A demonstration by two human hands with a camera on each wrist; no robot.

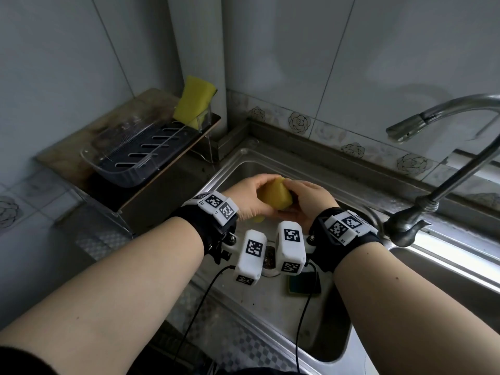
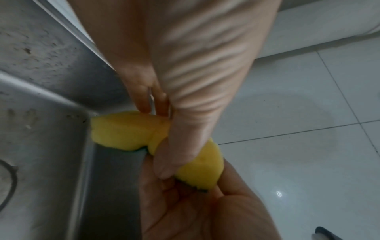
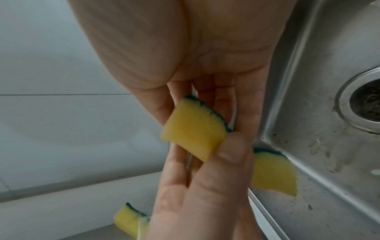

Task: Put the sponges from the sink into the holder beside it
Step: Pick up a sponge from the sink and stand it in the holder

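Over the steel sink (image 1: pixel 273 154) both hands hold one yellow sponge (image 1: pixel 276 198) with a green scouring side. My left hand (image 1: pixel 250 196) pinches it with thumb and fingers (image 2: pixel 164 162). My right hand (image 1: pixel 309 198) cups its other end, fingers (image 3: pixel 216 100) behind the sponge (image 3: pixel 193 129). The sponge is bent between them (image 2: pixel 123 129). A second sponge (image 1: pixel 304 284) lies green side up on the sink floor, partly hidden by my right wrist. A third sponge (image 1: pixel 193 104) stands in the end slot of the clear plastic holder (image 1: pixel 127 161) to the left.
The holder sits on a dark raised shelf (image 1: pixel 70 158) left of the sink, against the tiled wall. A curved metal faucet (image 1: pixel 433 196) rises at the right. The drain (image 3: pixel 368 105) lies near my wrists. Black cables hang from the wrist cameras.
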